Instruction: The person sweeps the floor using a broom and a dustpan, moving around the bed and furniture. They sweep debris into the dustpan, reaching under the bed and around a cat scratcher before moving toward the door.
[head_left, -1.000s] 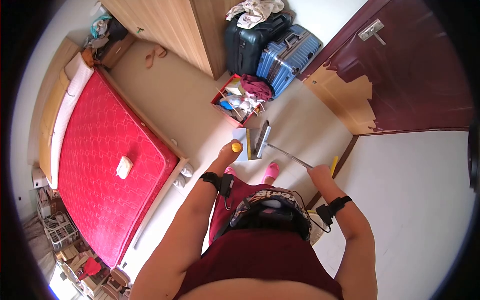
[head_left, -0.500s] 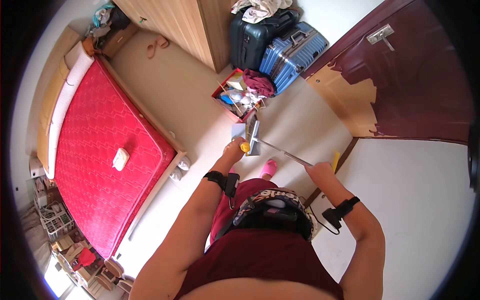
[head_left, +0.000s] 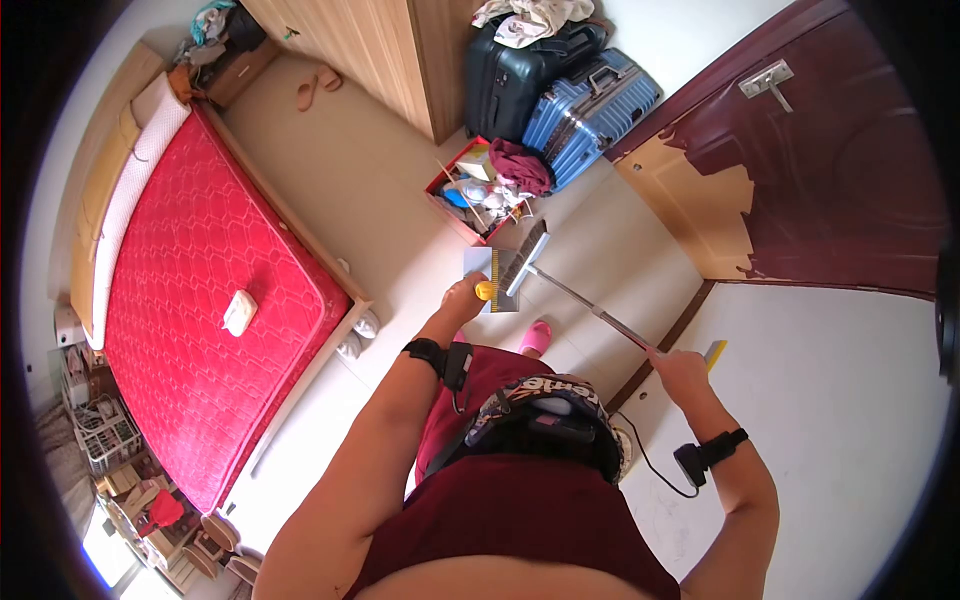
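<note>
My left hand [head_left: 463, 297] is closed around the yellow-ended handle of a grey dustpan [head_left: 508, 302], held low in front of me. A row of yellow teeth runs across the pan. My right hand [head_left: 683, 376] grips the grey stick of a broom [head_left: 590, 304], whose yellow end sticks out past the fist. The broom's dark bristles [head_left: 524, 255] lie against or just over the far right side of the pan; contact is hard to tell. No dirt in the pan can be made out.
A red box of clothes and odds and ends [head_left: 440, 205] sits on the floor ahead, before a blue suitcase [head_left: 590, 110] and a dark suitcase [head_left: 500, 85]. The bed with its red mattress [head_left: 220, 250] is at left. A peeling door [head_left: 830, 170] stands at right.
My right hand has moved right and toward me, drawing the broom stick along. The broom head has shifted right and tilted, with more bristles showing. My left hand and the dustpan have barely moved.
</note>
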